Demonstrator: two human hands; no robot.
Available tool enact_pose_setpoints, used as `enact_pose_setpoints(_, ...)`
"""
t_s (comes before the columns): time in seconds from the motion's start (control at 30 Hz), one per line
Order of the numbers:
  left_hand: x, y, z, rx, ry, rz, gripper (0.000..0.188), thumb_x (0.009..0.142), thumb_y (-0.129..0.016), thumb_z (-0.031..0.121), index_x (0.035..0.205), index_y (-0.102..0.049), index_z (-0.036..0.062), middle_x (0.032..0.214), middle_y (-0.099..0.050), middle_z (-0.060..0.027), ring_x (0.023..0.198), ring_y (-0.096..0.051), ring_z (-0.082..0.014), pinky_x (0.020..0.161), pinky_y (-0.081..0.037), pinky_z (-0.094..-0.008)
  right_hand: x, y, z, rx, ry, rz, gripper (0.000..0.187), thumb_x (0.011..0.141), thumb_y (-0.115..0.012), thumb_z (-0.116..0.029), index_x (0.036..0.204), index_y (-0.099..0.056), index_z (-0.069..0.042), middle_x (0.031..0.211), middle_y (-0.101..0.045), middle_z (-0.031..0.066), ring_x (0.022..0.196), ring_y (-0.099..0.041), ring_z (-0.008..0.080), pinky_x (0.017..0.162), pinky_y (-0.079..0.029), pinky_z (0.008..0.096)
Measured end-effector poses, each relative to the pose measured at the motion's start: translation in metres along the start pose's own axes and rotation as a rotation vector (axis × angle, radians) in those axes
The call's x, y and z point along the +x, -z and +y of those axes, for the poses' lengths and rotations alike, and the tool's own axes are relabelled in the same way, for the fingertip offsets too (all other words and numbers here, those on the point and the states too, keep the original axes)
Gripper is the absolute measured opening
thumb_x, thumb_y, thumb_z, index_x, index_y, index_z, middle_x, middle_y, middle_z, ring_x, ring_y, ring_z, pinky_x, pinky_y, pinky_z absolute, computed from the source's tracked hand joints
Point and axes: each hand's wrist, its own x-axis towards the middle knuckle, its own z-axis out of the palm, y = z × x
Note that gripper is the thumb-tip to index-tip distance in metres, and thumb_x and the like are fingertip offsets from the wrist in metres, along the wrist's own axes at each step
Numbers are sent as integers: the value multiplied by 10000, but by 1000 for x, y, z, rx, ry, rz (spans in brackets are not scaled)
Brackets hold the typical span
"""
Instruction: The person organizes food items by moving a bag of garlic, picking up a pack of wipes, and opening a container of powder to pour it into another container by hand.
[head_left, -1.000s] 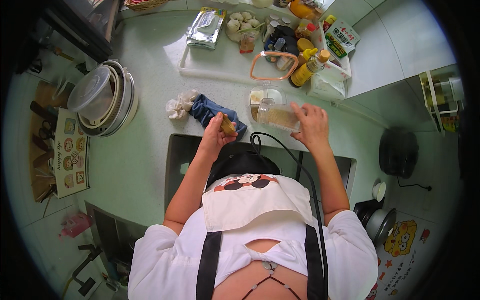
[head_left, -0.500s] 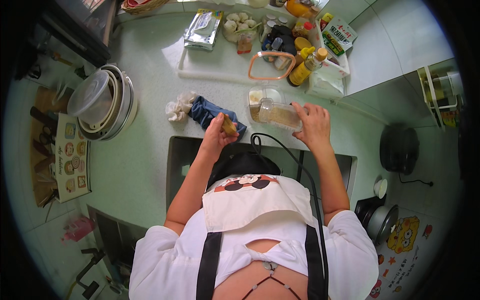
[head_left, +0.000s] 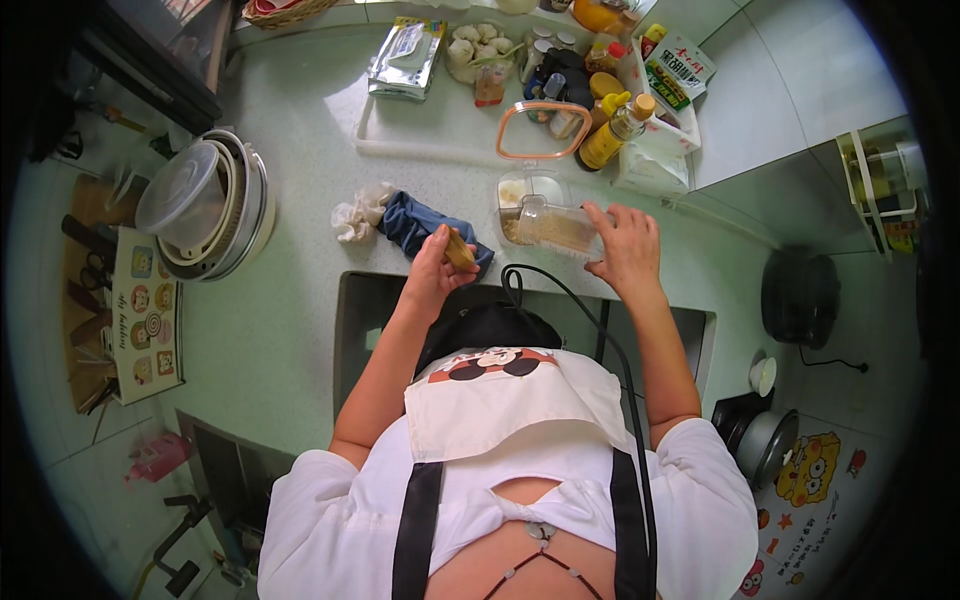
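My right hand (head_left: 628,245) grips a clear jar (head_left: 568,230) by its base end. The jar lies tilted almost on its side, its mouth pointing left over a clear divided container (head_left: 552,187). Light brown grains sit inside the jar, and similar grains show in the container's near compartment; a whitish content fills another. An orange-rimmed clear lid (head_left: 541,156) stands raised at the container's far side. In my left hand (head_left: 430,278) is a small wooden-coloured lid (head_left: 460,250), held beside a blue cloth (head_left: 425,222).
A whitish bundle (head_left: 358,213) adjoins the cloth. Behind stand a white tray (head_left: 400,138), garlic (head_left: 478,48) and sauce bottles (head_left: 617,132). Stacked bowls (head_left: 262,215) are at left. The sink (head_left: 345,300) opens below my hands, with a black cable (head_left: 590,315) looping over it.
The jar looks less full, and more grains show in the container's near compartment. Both hands have stayed nearly in place.
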Motion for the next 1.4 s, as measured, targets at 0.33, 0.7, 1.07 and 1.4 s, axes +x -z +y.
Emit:
enact_pose_setpoints(0.33, 0, -5, 2, 7, -7, -9, 401, 848, -468, 455, 1034, -475, 100, 922, -584, -100, 698, -605, -175, 621, -505, -267, 1, 4, 0, 3, -16, -30, 844, 422, -810, -210, 1182, -446, -242, 1030, -486, 52, 984, -457, 226, 860, -340, 386)
enact_pose_setpoints(0.7, 3, -3, 1, -4, 3, -23, 384, 852, -467, 446, 1034, -478, 108, 902, -587, -95, 696, -608, -177, 619, -507, -267, 0, 3, -1, 25, -20, -36, 834, 419, -811, -214, 1177, -463, -227, 1021, -493, 56, 974, -459, 226, 857, -341, 379)
enact_pose_setpoints(1.07, 4, -4, 3, -3, 18, -25, 371, 853, -466, 445, 1029, -484, 119, 915, -585, -97, 702, -607, -185, 624, -504, -274, 0, 4, -1, 17, -29, -33, 839, 412, -812, -221, 1173, -461, -229, 1016, -495, 55, 961, -464, 225, 848, -345, 382)
enact_pose_setpoints(1.4, 2, -3, 3, -9, 20, -24, 377, 852, -465, 448, 1034, -482, 118, 912, -588, -99, 709, -602, -185, 632, -501, -279, 0, 1, -1, 29, -24, -9, 830, 400, -804, -218, 1158, -466, -231, 1008, -501, 59, 953, -470, 238, 829, -362, 394)
